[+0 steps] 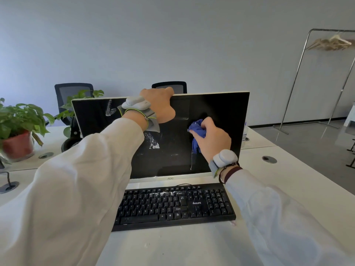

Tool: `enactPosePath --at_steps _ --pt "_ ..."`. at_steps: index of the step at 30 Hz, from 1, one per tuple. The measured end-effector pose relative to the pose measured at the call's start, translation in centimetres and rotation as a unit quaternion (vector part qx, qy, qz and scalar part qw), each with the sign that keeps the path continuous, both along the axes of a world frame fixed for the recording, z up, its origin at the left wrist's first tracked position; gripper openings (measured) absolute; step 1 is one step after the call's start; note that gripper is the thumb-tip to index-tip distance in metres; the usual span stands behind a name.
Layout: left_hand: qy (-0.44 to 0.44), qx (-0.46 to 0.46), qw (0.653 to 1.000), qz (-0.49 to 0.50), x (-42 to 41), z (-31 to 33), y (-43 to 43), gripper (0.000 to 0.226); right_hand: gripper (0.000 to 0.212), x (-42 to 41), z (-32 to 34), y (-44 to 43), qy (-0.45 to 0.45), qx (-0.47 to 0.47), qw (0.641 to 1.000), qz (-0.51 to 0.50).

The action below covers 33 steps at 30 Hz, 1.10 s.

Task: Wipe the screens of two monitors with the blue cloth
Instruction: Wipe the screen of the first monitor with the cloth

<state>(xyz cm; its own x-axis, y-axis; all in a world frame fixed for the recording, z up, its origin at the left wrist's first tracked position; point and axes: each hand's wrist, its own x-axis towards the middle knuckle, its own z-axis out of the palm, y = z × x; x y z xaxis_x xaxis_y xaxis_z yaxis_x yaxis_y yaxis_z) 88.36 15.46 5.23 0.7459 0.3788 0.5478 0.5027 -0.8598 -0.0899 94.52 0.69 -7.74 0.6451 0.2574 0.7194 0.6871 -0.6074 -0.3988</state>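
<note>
Grey wall at back; white desk (192,246) in front, with two dark office chairs (74,93) beyond it
Clothes rack (299,77): metal, far right, wooden hangers on the top rail
Monitor (217,112): one, black screen, pale frame, upright at mid-desk
Keyboard (172,206): black, just before the monitor's foot, white flecks on the upper rows
Potted plant (19,121): red pot, on the desk's left side
Left hand (159,104): fingers curled over the monitor's top edge, gripping it
Right hand (213,139): clenched round the blue cloth (197,131), held against the screen's right half
Blue cloth: bunched, a tail hanging below the fist
White smears (152,141): on the screen's left and centre
</note>
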Motion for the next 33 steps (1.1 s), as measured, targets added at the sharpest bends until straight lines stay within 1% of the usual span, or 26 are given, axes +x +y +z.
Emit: enactPosePath --at_steps 2,4,6,9,12,14,18,22,24,26,30,33 --pt "0.000 0.008 1.000 0.002 0.1 0.0 0.1 0.037 0.034 -0.3 -2.1 -0.4 0.015 -0.034 0.999 -0.001" --pt "-0.003 0.003 1.000 -0.001 0.1 0.0 0.1 0.035 0.035 -0.5 -3.6 -0.8 0.017 -0.066 0.998 -0.004" --pt "-0.003 0.000 1.000 -0.002 0.0 -0.1 0.2 0.034 0.037 -0.3 -3.5 -1.0 0.017 -0.072 0.997 0.004" --pt "0.002 0.003 1.000 -0.027 -0.2 0.0 0.7 0.038 0.038 0.2 -0.9 -0.8 0.004 -0.021 0.999 0.033" --pt "0.003 0.010 1.000 -0.025 -0.3 0.0 0.9 0.039 0.032 0.7 2.1 -0.4 -0.005 0.004 1.000 -0.009" --pt "-0.002 0.007 1.000 -0.010 -0.1 -0.1 0.8 0.039 0.030 0.8 2.2 -0.3 -0.007 0.003 1.000 -0.015" --pt "-0.008 0.005 1.000 -0.008 0.3 -0.3 0.8 0.038 0.029 0.1 -2.0 -0.5 0.015 -0.047 0.999 -0.017" --pt "-0.016 -0.001 1.000 -0.015 0.3 -0.3 0.8 0.036 0.030 -1.0 -7.3 -0.8 0.083 -0.102 0.991 -0.032" --pt "-0.014 -0.006 1.000 -0.026 0.3 -0.2 1.2 0.035 0.030 -1.1 -7.8 -0.8 0.098 -0.108 0.989 -0.038" --pt "-0.011 -0.008 0.999 -0.036 0.3 -0.3 1.9 0.035 0.032 -0.8 -6.6 -0.5 0.085 -0.082 0.992 -0.049" --pt "-0.031 -0.009 0.999 -0.029 0.5 -0.3 1.9 0.033 0.034 0.1 -2.3 -0.1 0.060 0.015 0.997 -0.053" --pt "-0.061 -0.049 0.997 -0.021 0.1 -0.1 1.6 0.014 0.035 0.1 -0.9 0.3 0.063 0.036 0.996 -0.046"
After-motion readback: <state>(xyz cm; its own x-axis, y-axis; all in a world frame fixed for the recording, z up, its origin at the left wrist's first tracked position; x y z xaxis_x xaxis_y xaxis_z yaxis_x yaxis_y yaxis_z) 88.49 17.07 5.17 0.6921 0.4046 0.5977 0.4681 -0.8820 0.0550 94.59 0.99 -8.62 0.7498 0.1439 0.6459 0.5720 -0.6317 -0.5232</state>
